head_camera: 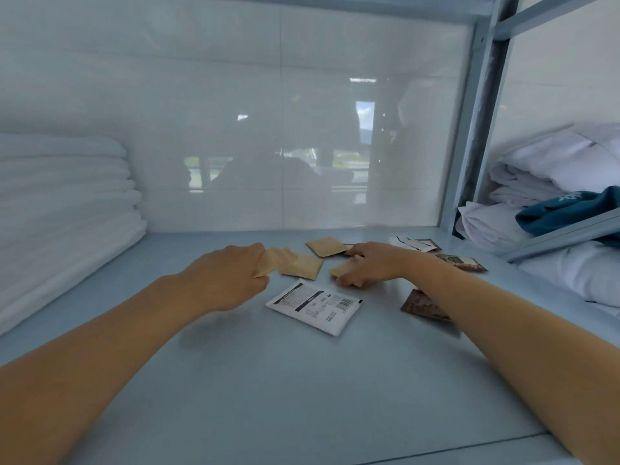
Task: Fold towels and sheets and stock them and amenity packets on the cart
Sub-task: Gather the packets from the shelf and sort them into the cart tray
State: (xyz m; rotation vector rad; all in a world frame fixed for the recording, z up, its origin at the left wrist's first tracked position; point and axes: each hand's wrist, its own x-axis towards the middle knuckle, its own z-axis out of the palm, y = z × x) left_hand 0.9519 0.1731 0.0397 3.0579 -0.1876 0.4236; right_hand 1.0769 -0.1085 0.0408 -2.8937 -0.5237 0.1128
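Both hands [231, 278] [372, 265] grip tan packets [302, 266] on shelf [268, 380].

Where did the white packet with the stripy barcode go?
In the head view, the white packet lies flat on the blue shelf, near the middle, just in front of both hands and left of a dark brown packet.

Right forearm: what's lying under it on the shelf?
A dark red packet pokes out from under the right forearm, lying on the shelf. Its far end is covered, so its print can't be read.

Bare forearms, seemingly no sleeves
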